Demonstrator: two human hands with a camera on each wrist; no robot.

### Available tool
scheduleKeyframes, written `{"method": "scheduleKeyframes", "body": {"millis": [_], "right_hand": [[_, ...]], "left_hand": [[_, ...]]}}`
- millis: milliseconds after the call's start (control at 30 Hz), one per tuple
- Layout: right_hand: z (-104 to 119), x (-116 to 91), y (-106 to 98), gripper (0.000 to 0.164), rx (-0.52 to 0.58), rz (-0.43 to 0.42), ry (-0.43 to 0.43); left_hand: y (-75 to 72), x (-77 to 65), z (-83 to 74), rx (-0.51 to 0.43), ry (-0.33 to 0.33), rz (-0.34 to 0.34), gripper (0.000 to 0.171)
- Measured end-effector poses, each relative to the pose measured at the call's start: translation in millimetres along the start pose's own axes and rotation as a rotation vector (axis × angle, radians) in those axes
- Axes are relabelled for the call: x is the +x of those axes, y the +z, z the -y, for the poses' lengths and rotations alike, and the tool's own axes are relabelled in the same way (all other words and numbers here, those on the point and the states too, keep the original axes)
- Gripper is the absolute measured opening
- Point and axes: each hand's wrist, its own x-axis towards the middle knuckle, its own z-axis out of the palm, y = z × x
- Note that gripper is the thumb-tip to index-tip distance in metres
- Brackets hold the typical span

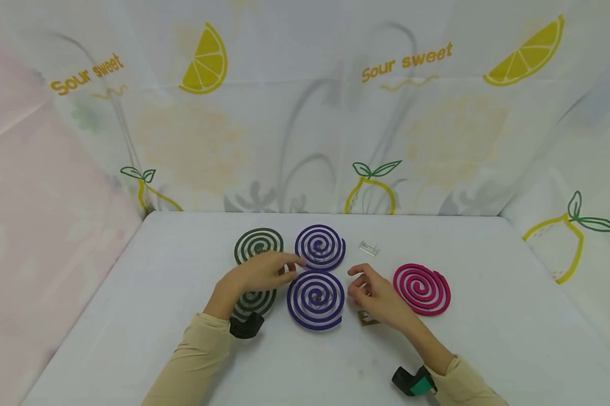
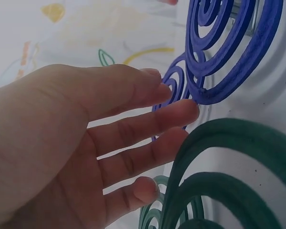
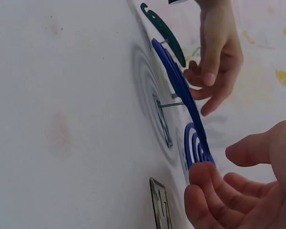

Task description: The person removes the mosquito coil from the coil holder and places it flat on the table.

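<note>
My left hand [image 1: 264,272] hovers palm down over two green mosquito coils, the far one [image 1: 258,248] and the near one [image 1: 251,296], which it partly hides. Its fingers are extended and hold nothing; in the left wrist view the fingertips lie right at the rims of a green coil [image 2: 248,129] and a blue coil [image 2: 257,62]. Right of it, a near blue coil [image 1: 290,296] sits raised on a thin metal stand [image 3: 163,121], with a far blue coil [image 1: 317,246] behind. My right hand [image 1: 378,293], fingers loosely bent around nothing, hangs just right of the near blue coil.
A pink coil [image 1: 420,287] lies right of my right hand. One silvery flat metal stand [image 1: 369,248] lies farther back, and a brassy one [image 1: 368,318] partly under the right hand. A white tabletop [image 1: 513,349] meets lemon-printed cloth [image 1: 294,113] behind.
</note>
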Motion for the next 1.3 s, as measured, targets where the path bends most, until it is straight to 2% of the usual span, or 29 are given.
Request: {"method": "scheduleKeyframes", "body": {"millis": [233,467,600,800,1033,1300], "right_hand": [[4,-2,6,0.028,-0.049,-0.008,0.068],[1,-2,11,0.035,0.013,0.061,0.027],[1,-1,11,0.031,0.003,0.041,0.009],[-3,-1,14,0.029,0.054,0.034,-0.023],[-5,2,13,0.032,0.136,0.045,0.022],[-5,4,12,0.031,0.129,0.042,0.008]], "left_hand": [[1.9,0.3,0.0,0.002,0.009,-0.011,0.030],[4.1,2.7,-0.4,0.004,-0.001,0.004,0.031],[5.3,4.7,-0.3,0.017,0.007,0.004,0.030],[8.5,6.8,1.0,-0.038,0.034,0.004,0.028],[9.7,8.2,1.9,-0.127,-0.013,-0.017,0.029],[10.5,9.3,2.1,-0.163,-0.052,-0.038,0.028]]}}
